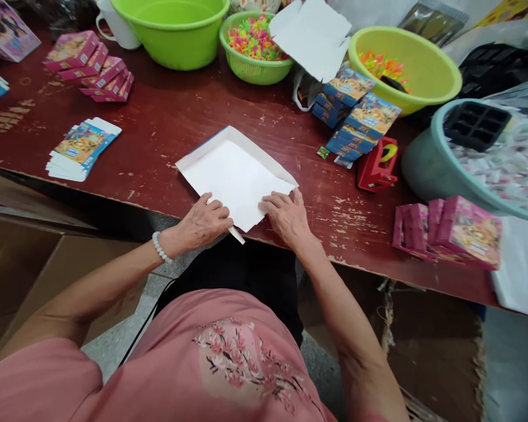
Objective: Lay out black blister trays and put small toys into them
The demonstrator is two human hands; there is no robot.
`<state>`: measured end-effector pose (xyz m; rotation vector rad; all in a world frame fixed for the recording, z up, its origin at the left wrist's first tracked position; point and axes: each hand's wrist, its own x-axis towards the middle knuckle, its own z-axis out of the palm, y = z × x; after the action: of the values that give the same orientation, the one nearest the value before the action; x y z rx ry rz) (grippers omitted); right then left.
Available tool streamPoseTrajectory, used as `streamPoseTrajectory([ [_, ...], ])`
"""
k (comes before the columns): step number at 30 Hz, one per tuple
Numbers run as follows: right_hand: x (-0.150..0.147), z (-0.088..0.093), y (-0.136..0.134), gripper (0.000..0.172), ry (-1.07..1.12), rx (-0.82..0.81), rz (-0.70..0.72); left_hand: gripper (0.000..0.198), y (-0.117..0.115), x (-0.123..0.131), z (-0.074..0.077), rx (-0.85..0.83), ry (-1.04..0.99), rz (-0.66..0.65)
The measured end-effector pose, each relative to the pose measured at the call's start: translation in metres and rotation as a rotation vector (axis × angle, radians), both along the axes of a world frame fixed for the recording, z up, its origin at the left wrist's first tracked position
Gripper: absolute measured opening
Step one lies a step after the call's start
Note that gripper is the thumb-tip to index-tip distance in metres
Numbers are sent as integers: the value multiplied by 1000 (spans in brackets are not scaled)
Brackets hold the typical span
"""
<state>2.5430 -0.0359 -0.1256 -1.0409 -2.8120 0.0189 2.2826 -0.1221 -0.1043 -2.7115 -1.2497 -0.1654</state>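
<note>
A part-folded cardboard box (235, 171), white inside with a blue outer edge, lies at the front of the table. Its far and left walls stand up, while the near side is unfolded flaps. My left hand (209, 220) is closed on the near left edge, fingers curled over the card. At the near right corner, my right hand (289, 215) pinches the side wall, with its other fingers bent on the white card. The fingertips under the card are hidden.
Flat blue box blanks (83, 146) lie to the left, below stacked pink boxes (94, 67). Stacked blue boxes (356, 120), a red tape dispenser (377, 166) and pink boxes (449, 231) stand right. Behind are a green basin (173, 38), a basket (257, 70) and a yellow basin (422, 70).
</note>
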Motion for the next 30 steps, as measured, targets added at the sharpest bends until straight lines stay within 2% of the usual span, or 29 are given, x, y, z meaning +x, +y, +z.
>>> streamPoseTrajectory([
  [3, 5, -6, -10, 26, 37, 84, 15, 23, -10, -10, -14, 166, -153, -22],
  [5, 11, -8, -23, 25, 50, 150, 28, 22, -18, -14, -24, 196, -304, 0],
  [9, 13, -12, -52, 27, 79, 229, 2, 11, -31, -17, -37, 144, -722, 152],
  [12, 7, -14, -67, 28, 92, 253, -16, 9, -33, -12, -39, 51, -1000, 294],
  [15, 0, -8, -73, 27, 122, 253, 9, 10, -30, -6, -36, 23, -958, 325],
  [18, -9, 7, -67, 25, 107, 232, 50, 10, -22, -8, -31, -2, -815, 125],
  [20, -16, 19, -58, 23, 36, 198, 25, 21, -16, -12, -27, -96, -777, -23],
  [22, -23, 29, -48, 21, -42, 125, -23, 30, -13, -16, -23, -206, -755, -93],
  [24, -26, 38, -39, 20, -45, 12, -26, 23, -10, -18, -20, -236, -743, -95],
  [27, -12, 48, -30, 21, 242, -149, 58, 6, -9, -16, -21, -145, -789, -6],
  [30, 27, 50, -24, 30, 564, -101, 14, 9, -9, -17, -23, -74, -861, 112],
])
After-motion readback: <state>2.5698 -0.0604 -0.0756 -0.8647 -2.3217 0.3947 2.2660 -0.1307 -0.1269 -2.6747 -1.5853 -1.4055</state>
